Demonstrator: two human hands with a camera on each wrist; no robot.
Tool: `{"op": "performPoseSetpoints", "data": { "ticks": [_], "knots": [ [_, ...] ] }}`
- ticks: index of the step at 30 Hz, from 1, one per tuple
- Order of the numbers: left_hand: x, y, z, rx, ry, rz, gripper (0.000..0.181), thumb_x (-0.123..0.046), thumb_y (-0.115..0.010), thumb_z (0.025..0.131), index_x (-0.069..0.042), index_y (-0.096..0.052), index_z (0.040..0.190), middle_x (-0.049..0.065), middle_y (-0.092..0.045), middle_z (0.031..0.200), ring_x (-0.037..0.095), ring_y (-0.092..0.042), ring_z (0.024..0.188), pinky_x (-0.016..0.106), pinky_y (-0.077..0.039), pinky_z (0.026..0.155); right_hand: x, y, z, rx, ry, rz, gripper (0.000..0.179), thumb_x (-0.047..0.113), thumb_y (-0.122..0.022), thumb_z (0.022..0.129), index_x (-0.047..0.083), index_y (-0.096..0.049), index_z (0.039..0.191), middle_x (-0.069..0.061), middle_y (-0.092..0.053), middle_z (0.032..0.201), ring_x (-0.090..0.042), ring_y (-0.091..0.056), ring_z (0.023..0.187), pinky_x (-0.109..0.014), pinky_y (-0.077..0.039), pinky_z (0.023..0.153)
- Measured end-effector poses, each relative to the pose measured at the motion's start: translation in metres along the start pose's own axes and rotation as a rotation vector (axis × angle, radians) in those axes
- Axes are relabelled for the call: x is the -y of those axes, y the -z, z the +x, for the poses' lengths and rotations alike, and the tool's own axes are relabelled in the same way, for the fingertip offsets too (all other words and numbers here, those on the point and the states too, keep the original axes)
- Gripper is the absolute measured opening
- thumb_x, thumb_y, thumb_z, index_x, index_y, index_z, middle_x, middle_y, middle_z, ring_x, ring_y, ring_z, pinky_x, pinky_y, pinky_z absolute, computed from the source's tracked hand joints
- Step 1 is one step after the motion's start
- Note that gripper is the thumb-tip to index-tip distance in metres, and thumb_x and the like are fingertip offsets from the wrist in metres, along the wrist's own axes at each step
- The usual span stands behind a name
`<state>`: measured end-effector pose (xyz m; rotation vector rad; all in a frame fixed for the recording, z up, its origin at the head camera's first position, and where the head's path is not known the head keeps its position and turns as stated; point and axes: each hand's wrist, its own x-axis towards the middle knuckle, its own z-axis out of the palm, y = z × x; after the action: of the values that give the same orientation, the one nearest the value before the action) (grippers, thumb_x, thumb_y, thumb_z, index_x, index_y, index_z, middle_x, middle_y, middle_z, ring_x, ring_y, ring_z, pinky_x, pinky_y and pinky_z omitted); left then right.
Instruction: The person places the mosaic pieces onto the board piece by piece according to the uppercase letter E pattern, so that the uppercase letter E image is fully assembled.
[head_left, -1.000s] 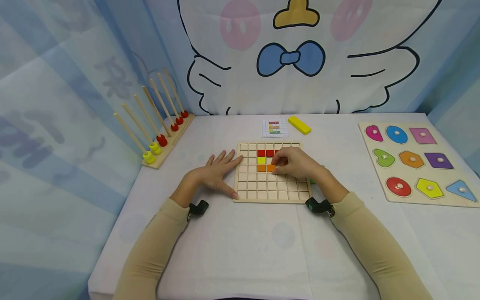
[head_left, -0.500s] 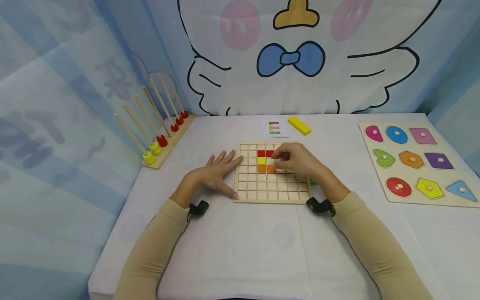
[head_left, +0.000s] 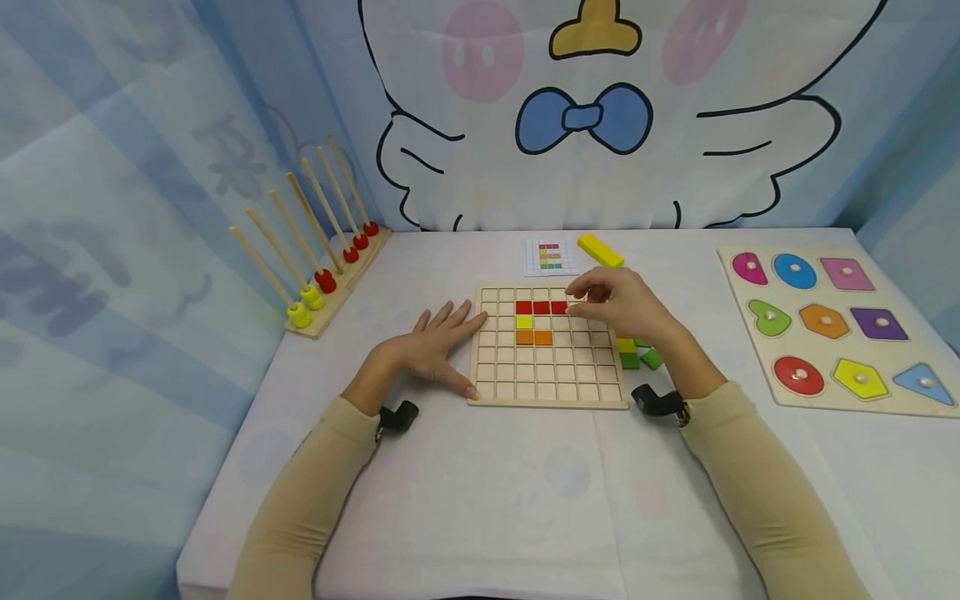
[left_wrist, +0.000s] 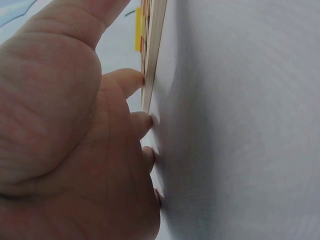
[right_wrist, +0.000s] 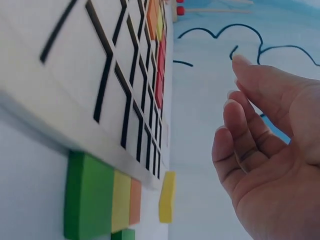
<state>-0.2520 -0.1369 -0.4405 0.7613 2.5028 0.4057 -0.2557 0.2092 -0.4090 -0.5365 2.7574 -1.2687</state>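
A wooden grid board (head_left: 536, 372) lies flat on the white table. Three red tiles (head_left: 542, 307) form a row in it, a yellow tile (head_left: 523, 322) sits below the leftmost, and two orange tiles (head_left: 534, 337) lie under that. My left hand (head_left: 437, 346) lies with fingers spread, its thumb and fingertips against the board's left edge. Raised over the board's upper right part is my right hand (head_left: 628, 307); in the right wrist view its fingers are loosely bent, with nothing between them. Green and yellow blocks (head_left: 628, 352) lie along the board's right edge, partly hidden by the right hand.
Behind the board lie a pattern card (head_left: 551, 258) and a yellow bar (head_left: 600, 250). A peg stand with red and yellow beads (head_left: 348, 282) is at the back left. At right lies a knobbed shape puzzle (head_left: 817, 350).
My right hand has lifted off the tiles and moved to the right and away from me. The third red tile and the blocks beside the board are uncovered. My left hand stays put.
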Motion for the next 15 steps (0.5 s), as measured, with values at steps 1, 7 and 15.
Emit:
{"op": "performPoseSetpoints", "data": {
  "ticks": [1,7,15],
  "knots": [
    [0.0,0.0,0.0,0.0,-0.001,0.002,0.135,-0.071,-0.084,0.071,-0.032,0.0,0.169,0.004,0.016,0.175,0.029,0.022,0.161,0.06,0.014,0.126,-0.001,0.002,0.0,-0.004,-0.01,-0.002,0.029,0.014,-0.081,0.092,0.004,-0.076,0.118,-0.01,-0.071,0.107,-0.026,-0.055,0.094,-0.026,-0.046,0.079],
    [-0.001,0.0,0.0,0.001,0.0,-0.004,0.134,-0.07,-0.085,0.071,-0.031,-0.001,0.169,0.004,0.015,0.175,0.029,0.022,0.161,0.06,0.014,0.126,-0.005,0.015,-0.004,-0.004,-0.062,-0.004,0.031,0.018,-0.081,0.093,0.005,-0.075,0.121,-0.011,-0.068,0.106,-0.027,-0.053,0.096,-0.028,-0.046,0.08],
    [-0.001,0.0,-0.001,0.001,0.003,-0.01,0.134,-0.07,-0.085,0.071,-0.03,-0.002,0.169,0.004,0.015,0.175,0.029,0.022,0.161,0.06,0.014,0.126,-0.016,0.028,-0.009,0.014,-0.069,-0.004,0.034,0.019,-0.08,0.094,0.005,-0.074,0.124,-0.013,-0.069,0.112,-0.027,-0.054,0.098,-0.024,-0.047,0.078]
  ]
}}
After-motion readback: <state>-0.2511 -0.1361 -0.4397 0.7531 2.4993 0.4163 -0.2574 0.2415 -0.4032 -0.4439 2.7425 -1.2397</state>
